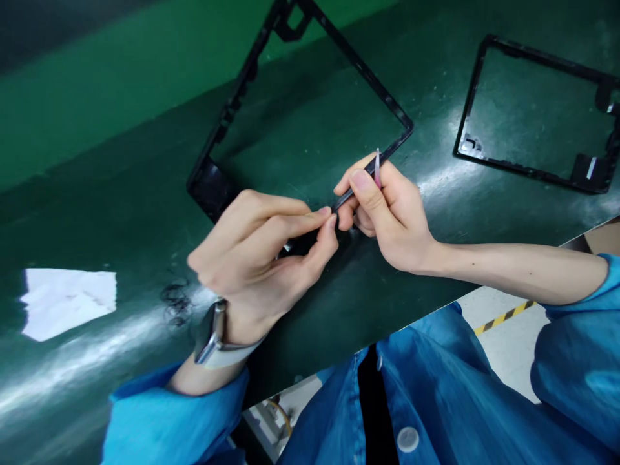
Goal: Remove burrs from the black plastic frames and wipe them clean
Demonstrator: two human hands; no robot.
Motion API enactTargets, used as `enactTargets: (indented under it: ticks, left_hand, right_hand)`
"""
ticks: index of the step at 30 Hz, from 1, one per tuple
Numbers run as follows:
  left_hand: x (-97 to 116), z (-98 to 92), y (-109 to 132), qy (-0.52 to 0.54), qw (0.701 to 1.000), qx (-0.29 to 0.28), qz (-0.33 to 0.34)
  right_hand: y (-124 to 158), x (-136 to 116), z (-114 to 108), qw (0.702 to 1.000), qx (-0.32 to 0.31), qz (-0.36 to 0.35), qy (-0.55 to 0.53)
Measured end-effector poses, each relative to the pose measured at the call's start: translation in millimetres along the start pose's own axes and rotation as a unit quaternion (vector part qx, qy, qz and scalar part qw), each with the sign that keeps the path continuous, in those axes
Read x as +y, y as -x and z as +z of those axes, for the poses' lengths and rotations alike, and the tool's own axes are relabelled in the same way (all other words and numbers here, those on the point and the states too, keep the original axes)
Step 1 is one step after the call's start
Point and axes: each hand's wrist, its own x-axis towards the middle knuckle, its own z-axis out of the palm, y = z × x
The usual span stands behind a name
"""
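A large black rectangular plastic frame (361, 62) is tilted above the green table, its near side passing through both hands. My left hand (261, 252) is closed, thumb and fingertips pinching at the near rail; anything small between the fingertips is hidden. My right hand (392, 219) wraps round the same rail near the right corner, thumb on top. A thin pointed tool with a pink part and a pale tip (377, 169) sticks up between the right thumb and fingers; its lower end is hidden. The left hand covers part of the frame's near-left corner.
A second black frame (588, 173) lies flat on the green table (145, 174) at the right. A torn white paper piece (70, 300) lies at the left, near a small heap of thin black curly scraps (177, 302). The table's front edge runs close before my body.
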Motion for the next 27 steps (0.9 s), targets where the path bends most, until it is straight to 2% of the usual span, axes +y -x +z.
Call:
enactTargets:
  ticks: [6, 12, 17, 21, 27]
  left_hand:
    - [-9, 6.8, -1, 0.070, 0.997, 0.001, -0.039]
    - [-11, 2.1, -4, 0.053, 0.998, -0.020, 0.025]
    - [-3, -2.1, -6, 0.074, 0.993, -0.080, -0.041]
    - [0, -2.6, -6, 0.085, 0.991, -0.071, -0.081]
    - [0, -5.2, -6, 0.101, 0.983, -0.076, -0.134]
  right_hand:
    - [1, -3, -3, 0.999, -0.004, 0.011, -0.038]
    - [-2, -5, -2, 0.998, 0.027, 0.019, -0.053]
    - [-3, -9, 2, 0.996, 0.039, 0.044, -0.061]
    - [-4, -10, 2, 0.997, 0.049, 0.049, -0.046]
    - [-3, -12, -1, 0.998, 0.034, 0.048, -0.037]
